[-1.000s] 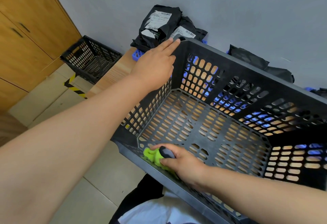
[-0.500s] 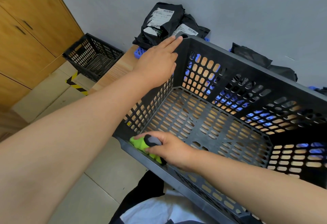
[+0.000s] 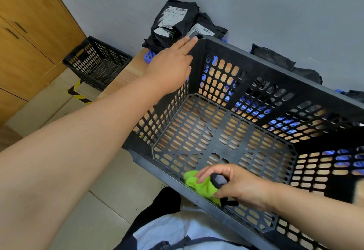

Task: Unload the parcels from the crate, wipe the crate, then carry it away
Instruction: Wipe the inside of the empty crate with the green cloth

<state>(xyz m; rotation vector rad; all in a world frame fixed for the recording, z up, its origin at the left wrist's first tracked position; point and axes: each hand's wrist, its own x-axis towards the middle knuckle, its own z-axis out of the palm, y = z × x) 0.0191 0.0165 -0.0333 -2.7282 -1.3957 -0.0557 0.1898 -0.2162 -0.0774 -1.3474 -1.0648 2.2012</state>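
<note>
Crate (image 3: 285,80), black and perforated, sits tilted on the wooden worktop (image 3: 130,74), with black parcels (image 3: 173,23) lying just behind it. The left hand (image 3: 169,66) rests with straight fingers on its far-left corner rim. The right hand (image 3: 240,186) grips a green cloth (image 3: 199,184) against the near inner side.

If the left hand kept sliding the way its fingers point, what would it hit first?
The left hand has its fingertips at the crate's far corner. Past that, it would likely hit the black parcels leaning on the wall, though depth is unclear.
</note>
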